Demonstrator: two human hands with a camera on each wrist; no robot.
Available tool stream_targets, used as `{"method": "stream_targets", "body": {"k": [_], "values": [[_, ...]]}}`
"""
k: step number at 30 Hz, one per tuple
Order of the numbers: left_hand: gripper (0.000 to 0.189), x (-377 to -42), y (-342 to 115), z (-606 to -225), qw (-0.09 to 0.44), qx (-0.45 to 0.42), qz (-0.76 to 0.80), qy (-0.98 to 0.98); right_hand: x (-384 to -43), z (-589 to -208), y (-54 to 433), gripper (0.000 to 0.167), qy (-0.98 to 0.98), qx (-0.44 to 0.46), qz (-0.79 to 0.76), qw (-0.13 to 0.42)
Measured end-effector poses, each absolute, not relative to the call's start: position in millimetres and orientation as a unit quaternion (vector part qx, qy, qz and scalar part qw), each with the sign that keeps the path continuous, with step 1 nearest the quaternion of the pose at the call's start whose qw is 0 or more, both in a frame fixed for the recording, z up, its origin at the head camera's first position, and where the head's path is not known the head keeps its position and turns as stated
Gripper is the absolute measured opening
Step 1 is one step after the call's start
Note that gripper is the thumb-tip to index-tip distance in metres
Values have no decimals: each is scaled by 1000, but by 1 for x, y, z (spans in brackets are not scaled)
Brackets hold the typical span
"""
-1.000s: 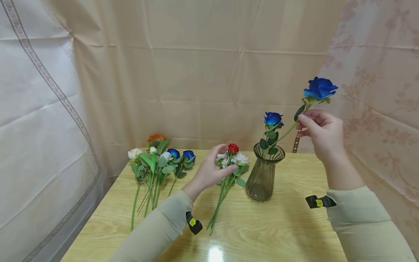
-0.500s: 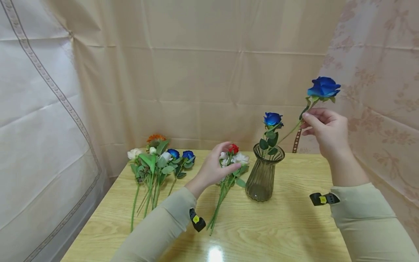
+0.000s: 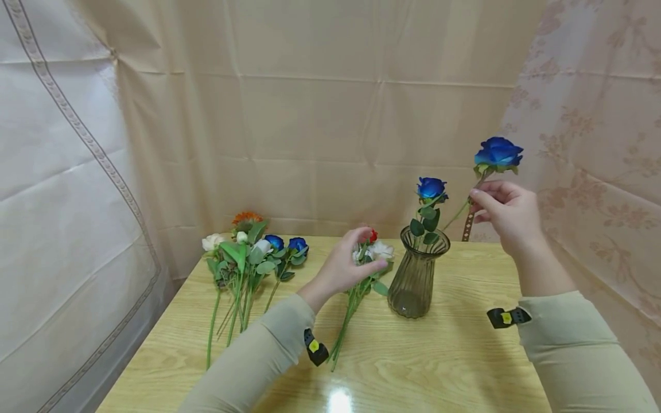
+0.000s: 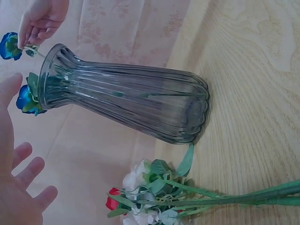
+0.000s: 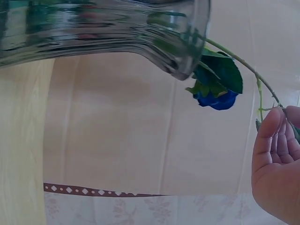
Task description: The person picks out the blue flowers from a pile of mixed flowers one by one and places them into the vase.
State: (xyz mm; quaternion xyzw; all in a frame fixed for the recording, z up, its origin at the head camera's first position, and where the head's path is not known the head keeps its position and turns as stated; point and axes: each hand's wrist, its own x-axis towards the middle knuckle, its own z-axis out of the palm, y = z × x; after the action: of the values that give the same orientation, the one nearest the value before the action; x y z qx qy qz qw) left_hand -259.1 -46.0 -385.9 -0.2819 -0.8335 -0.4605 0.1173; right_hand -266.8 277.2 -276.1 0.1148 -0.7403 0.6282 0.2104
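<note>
My right hand [image 3: 511,221] pinches the stem of a blue rose [image 3: 498,151] to the right of the vase. The stem slants down and left over the rim of the ribbed smoky glass vase [image 3: 411,284]. Another blue rose [image 3: 431,189] stands in the vase, its bloom and leaves above the rim. To the vase's left, my left hand [image 3: 343,267] hovers with spread, relaxed fingers, holding nothing. In the head view it partly covers a bunch with white flowers [image 3: 381,250] and a red flower [image 3: 373,234]. The left wrist view shows those fingers apart from the glass.
Farther left on the wooden table [image 3: 428,367] lie white flowers [image 3: 212,242], an orange flower [image 3: 247,217] and two blue roses [image 3: 298,245], stems toward the front. A beige curtain [image 3: 310,132] hangs behind the table, and a patterned cloth [image 3: 604,172] on the right.
My right hand moves slightly right, then down and back left, lowering the blue rose. Meanwhile my left hand drifts a little right, toward the vase. The vase stays put.
</note>
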Motion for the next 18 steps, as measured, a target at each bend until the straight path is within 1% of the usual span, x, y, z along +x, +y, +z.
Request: {"method": "stream_targets", "body": {"k": [4,15,18], "values": [[77,-259,-45,-389,109,-281,-464,-833,-270,-284,276,24,-748,111,624,199],[71,-262,-43,-398,120,-295,-437,-841,-271,-302,271,35,-796,106,566,184],[72,-262,-44,-399,117,-296,-437,-841,-272,-306,270,36,-800,107,563,179]]}}
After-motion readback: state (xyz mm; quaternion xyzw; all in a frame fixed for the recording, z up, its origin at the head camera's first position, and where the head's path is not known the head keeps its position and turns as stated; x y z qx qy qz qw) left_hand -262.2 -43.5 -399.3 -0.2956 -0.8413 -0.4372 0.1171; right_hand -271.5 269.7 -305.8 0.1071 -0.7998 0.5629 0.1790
